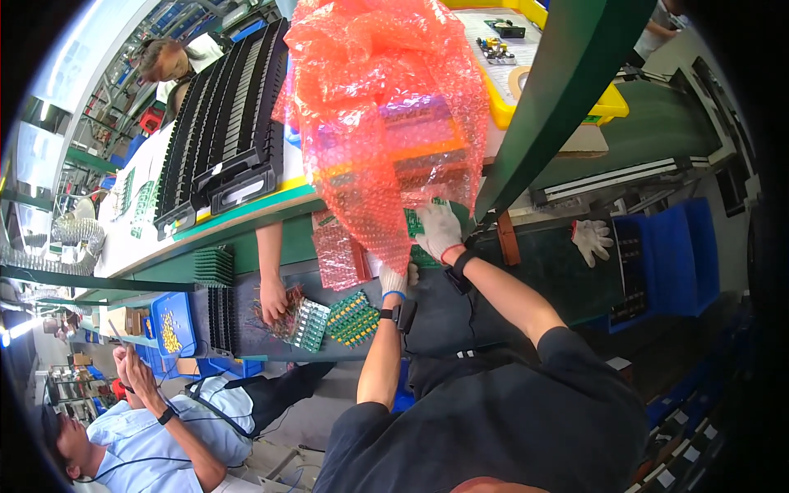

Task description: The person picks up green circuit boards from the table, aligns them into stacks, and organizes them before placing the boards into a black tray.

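Note:
A large red bubble-wrap bag (362,177) hangs over the bench edge in front of me, its lower end narrowing to a tip. My left hand (394,282), in a white knit glove, closes on that tip; the wrap hides some of its fingers. Just right of the bag, my gloved right hand (440,229) grips a green circuit board (413,223) whose left part lies against the wrap. Left of my left wrist lie a green circuit-board panel with yellow parts (353,319) and a paler panel (311,325). A flat red bubble-wrap piece (335,253) sits behind them.
A co-worker's bare hand (273,302) touches boards at my left. Black slotted racks (230,115) stand on the upper shelf. A green post (559,99) rises right of the bag. A spare glove (592,241), blue bins (699,255) and a blue tray (174,320) flank the work surface.

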`<state>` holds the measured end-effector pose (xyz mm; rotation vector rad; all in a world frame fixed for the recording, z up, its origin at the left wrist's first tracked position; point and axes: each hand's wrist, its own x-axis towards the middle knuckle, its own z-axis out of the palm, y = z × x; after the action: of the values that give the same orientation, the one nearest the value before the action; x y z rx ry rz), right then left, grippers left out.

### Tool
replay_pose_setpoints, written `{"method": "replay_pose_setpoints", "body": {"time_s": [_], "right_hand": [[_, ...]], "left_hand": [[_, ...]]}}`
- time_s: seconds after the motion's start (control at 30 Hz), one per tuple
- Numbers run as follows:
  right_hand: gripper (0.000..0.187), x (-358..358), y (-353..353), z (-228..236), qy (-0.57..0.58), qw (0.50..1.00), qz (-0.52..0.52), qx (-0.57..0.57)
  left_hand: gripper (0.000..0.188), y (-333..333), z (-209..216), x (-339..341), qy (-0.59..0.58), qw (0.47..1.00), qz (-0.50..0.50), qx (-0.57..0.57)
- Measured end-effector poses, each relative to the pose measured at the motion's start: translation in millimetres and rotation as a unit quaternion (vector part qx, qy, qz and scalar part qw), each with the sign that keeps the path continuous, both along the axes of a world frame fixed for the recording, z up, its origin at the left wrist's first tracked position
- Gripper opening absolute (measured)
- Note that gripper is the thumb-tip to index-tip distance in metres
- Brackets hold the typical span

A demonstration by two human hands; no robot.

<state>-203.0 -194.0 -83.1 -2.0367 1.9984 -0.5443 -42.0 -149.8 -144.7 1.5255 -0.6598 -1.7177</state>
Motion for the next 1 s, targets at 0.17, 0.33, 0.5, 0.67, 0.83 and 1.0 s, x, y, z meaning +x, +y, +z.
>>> {"method": "replay_pose_setpoints", "body": {"time_s": [0.17,0.33,0.5,0.67,0.83,1.0], "right_hand": [[0.05,14,-33,-24,0.113,0.985,0.126,-0.025],[0.057,6,-77,-103,0.227,0.96,0.108,-0.123],[0.073,3,-128,-125,0.252,0.958,0.137,-0.017],[0.077,-5,-104,-101,0.264,0.939,0.219,0.021],[0.082,0,-103,-60,0.274,0.924,0.259,0.058],[0.087,6,-78,-19,0.27,0.919,0.27,0.094]], "left_hand": [[0.024,17,11,0,0.052,0.998,-0.02,0.017],[0.02,55,27,7,0.049,0.998,0.002,0.039],[0.019,85,25,24,0.067,0.995,0.043,0.066],[0.019,107,16,39,0.076,0.99,0.092,0.075],[0.02,111,13,43,0.068,0.991,0.095,0.063],[0.02,114,12,46,0.061,0.991,0.107,0.058]]}}
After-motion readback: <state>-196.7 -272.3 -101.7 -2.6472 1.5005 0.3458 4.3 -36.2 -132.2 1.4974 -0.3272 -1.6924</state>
